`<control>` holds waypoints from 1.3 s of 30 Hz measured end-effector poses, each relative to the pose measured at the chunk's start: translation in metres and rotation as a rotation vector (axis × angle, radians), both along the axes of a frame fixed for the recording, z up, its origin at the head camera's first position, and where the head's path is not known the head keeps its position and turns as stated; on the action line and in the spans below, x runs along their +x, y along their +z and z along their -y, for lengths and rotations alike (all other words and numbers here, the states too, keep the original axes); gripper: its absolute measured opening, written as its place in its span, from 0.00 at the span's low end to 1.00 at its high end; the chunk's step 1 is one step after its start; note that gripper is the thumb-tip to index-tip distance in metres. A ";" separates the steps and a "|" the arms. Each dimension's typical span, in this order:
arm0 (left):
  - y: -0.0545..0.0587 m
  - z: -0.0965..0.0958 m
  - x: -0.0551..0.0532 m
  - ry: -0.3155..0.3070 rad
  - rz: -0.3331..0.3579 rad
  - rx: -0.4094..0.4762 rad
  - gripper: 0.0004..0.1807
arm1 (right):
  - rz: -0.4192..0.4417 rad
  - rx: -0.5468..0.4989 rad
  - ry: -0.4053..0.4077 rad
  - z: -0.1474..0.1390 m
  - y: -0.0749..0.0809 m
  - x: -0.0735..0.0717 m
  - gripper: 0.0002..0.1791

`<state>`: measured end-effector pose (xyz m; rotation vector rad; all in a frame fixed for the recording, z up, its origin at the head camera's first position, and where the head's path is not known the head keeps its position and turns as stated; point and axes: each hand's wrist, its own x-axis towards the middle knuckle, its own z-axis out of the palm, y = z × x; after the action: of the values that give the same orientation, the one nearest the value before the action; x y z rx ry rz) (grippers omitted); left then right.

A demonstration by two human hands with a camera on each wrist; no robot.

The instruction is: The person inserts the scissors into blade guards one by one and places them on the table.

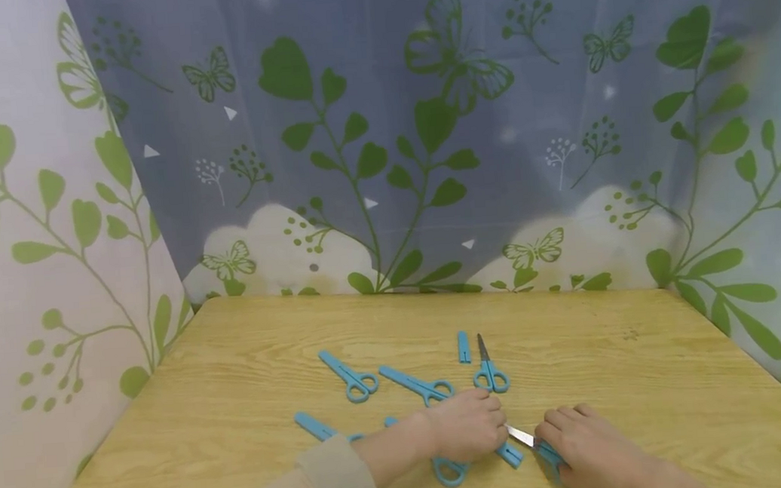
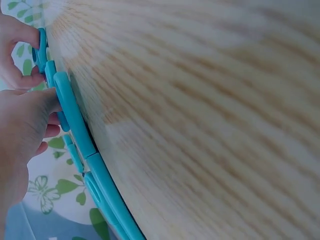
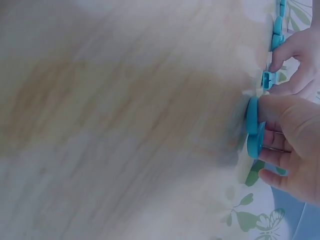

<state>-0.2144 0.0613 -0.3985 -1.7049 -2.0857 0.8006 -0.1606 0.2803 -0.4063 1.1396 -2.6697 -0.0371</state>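
My right hand (image 1: 591, 445) grips the blue handles of a pair of scissors (image 1: 550, 456), whose bare metal blade points left toward my other hand. The blade's tip ends right by the left fingers. Between thumb and fingers, my left hand (image 1: 467, 424) pinches a blue blade cover (image 1: 511, 455); the cover's slotted end (image 3: 269, 80) shows in the right wrist view. Just beyond the left hand lies another pair of scissors (image 1: 491, 377) with an uncovered blade, next to a loose blue cover (image 1: 463, 347).
Covered blue scissors (image 1: 349, 375) lie at the left on the wooden table (image 1: 235, 361). More covered scissors (image 1: 417, 384) lie nearer the middle. Two further pairs are partly hidden by the left arm; one shows its handle loop (image 1: 451, 472). A patterned curtain (image 1: 398, 160) stands behind the table.
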 end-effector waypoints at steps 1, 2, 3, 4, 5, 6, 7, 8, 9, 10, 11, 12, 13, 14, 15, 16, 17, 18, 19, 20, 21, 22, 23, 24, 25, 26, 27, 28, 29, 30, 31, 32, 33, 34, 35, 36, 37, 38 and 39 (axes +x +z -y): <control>0.000 0.000 0.000 0.002 0.002 0.000 0.11 | -0.006 -0.002 -0.004 0.000 0.000 0.000 0.14; 0.000 0.000 0.000 0.005 0.003 0.002 0.11 | -0.015 -0.003 -0.008 0.000 -0.001 0.000 0.14; 0.000 0.000 0.000 0.008 0.009 0.005 0.11 | -0.023 -0.004 -0.015 0.000 -0.002 0.001 0.14; 0.000 0.000 0.000 0.012 0.013 0.007 0.11 | -0.033 -0.002 -0.019 0.000 -0.002 0.001 0.14; 0.000 0.000 0.000 0.014 0.018 0.012 0.11 | -0.044 -0.002 -0.027 0.000 -0.003 0.001 0.15; 0.000 0.000 0.000 0.017 0.021 0.016 0.11 | -0.056 0.000 -0.036 -0.001 -0.004 0.000 0.15; 0.000 0.000 0.000 0.019 0.023 0.021 0.12 | -0.072 -0.001 -0.045 -0.001 -0.004 0.000 0.15; -0.001 0.000 0.000 0.019 0.023 0.029 0.12 | -0.082 -0.004 -0.053 -0.002 -0.005 0.000 0.16; -0.001 0.000 0.000 0.018 0.022 0.038 0.12 | -0.092 -0.009 -0.059 -0.003 -0.006 0.000 0.16; -0.002 0.000 -0.001 0.015 0.021 0.050 0.12 | -0.107 -0.014 -0.059 -0.003 -0.007 0.000 0.17; -0.002 0.000 -0.001 0.009 0.016 0.064 0.12 | -0.121 -0.022 -0.060 -0.004 -0.007 0.000 0.18; -0.003 0.001 -0.002 0.003 0.009 0.077 0.12 | -0.137 -0.029 -0.054 -0.005 -0.008 0.000 0.18; -0.003 0.001 -0.002 -0.005 -0.002 0.093 0.11 | -0.156 -0.037 -0.047 -0.005 -0.009 0.000 0.18; -0.004 0.002 -0.002 -0.013 -0.013 0.111 0.10 | -0.170 -0.044 -0.042 -0.005 -0.010 -0.001 0.18; -0.004 0.002 -0.003 -0.023 -0.021 0.130 0.10 | -0.189 -0.048 -0.036 -0.005 -0.010 -0.001 0.18; -0.004 0.003 -0.003 -0.033 -0.033 0.152 0.09 | -0.198 -0.052 -0.029 -0.006 -0.011 -0.001 0.18; -0.004 0.004 -0.003 -0.040 -0.047 0.167 0.09 | -0.208 -0.054 -0.028 -0.006 -0.011 -0.001 0.18; -0.003 0.005 -0.003 -0.047 -0.056 0.181 0.10 | -0.212 -0.055 -0.029 -0.006 -0.012 -0.002 0.17; -0.002 0.006 -0.004 -0.051 -0.059 0.190 0.10 | -0.212 -0.055 -0.031 -0.006 -0.012 -0.002 0.17; -0.002 0.007 -0.004 -0.049 -0.063 0.191 0.10 | -0.209 -0.057 -0.032 -0.006 -0.012 -0.002 0.17; 0.000 0.008 -0.004 -0.044 -0.063 0.189 0.10 | -0.208 -0.058 -0.033 -0.006 -0.012 -0.002 0.17; 0.000 0.008 -0.004 -0.034 -0.063 0.184 0.10 | -0.209 -0.060 -0.033 -0.006 -0.012 -0.002 0.18; 0.002 0.009 -0.004 -0.024 -0.063 0.175 0.10 | -0.218 -0.061 -0.035 -0.006 -0.012 -0.003 0.17; 0.003 0.010 -0.005 -0.013 -0.065 0.167 0.10 | -0.221 -0.064 -0.033 -0.006 -0.012 -0.003 0.17; 0.003 0.011 -0.005 -0.003 -0.071 0.161 0.10 | -0.228 -0.066 -0.032 -0.006 -0.012 -0.003 0.17; 0.004 0.012 -0.006 0.002 -0.080 0.161 0.10 | -0.233 -0.068 -0.030 -0.005 -0.012 -0.003 0.17; 0.005 0.013 -0.006 0.001 -0.092 0.166 0.10 | -0.235 -0.067 -0.031 -0.005 -0.011 -0.003 0.17; 0.005 0.015 -0.007 0.000 -0.113 0.169 0.11 | -0.232 -0.066 -0.032 -0.005 -0.011 -0.004 0.17; 0.005 0.016 -0.008 -0.003 -0.136 0.174 0.11 | -0.224 -0.065 -0.036 -0.005 -0.010 -0.004 0.17; 0.005 0.017 -0.009 -0.008 -0.152 0.180 0.12 | -0.216 -0.066 -0.041 -0.004 -0.009 -0.004 0.17; 0.005 0.018 -0.009 -0.011 -0.167 0.186 0.12 | -0.216 -0.066 -0.044 -0.004 -0.009 -0.004 0.17; 0.006 0.019 -0.010 -0.012 -0.179 0.195 0.13 | -0.219 -0.069 -0.047 -0.004 -0.008 -0.004 0.17; 0.006 0.021 -0.011 -0.009 -0.195 0.202 0.13 | -0.225 -0.073 -0.046 -0.004 -0.007 -0.005 0.18; 0.007 0.022 -0.012 -0.005 -0.202 0.215 0.13 | -0.236 -0.079 -0.043 -0.004 -0.006 -0.006 0.18; 0.008 0.023 -0.012 -0.003 -0.207 0.233 0.13 | -0.254 -0.082 -0.040 -0.004 -0.005 -0.007 0.18; 0.009 0.024 -0.013 0.001 -0.213 0.250 0.13 | -0.274 -0.088 -0.033 -0.004 -0.004 -0.008 0.18; 0.010 0.025 -0.013 0.006 -0.222 0.266 0.13 | -0.292 -0.092 -0.025 -0.004 -0.003 -0.009 0.19; 0.011 0.026 -0.014 0.009 -0.231 0.284 0.13 | -0.308 -0.095 -0.019 -0.003 -0.002 -0.010 0.19; 0.012 0.028 -0.015 0.011 -0.238 0.301 0.13 | -0.322 -0.096 -0.011 -0.003 -0.001 -0.011 0.19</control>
<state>-0.2290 0.0337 -0.3869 -1.3700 -1.9405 0.6205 -0.1720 0.2836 -0.4075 0.9945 -2.3674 -0.0854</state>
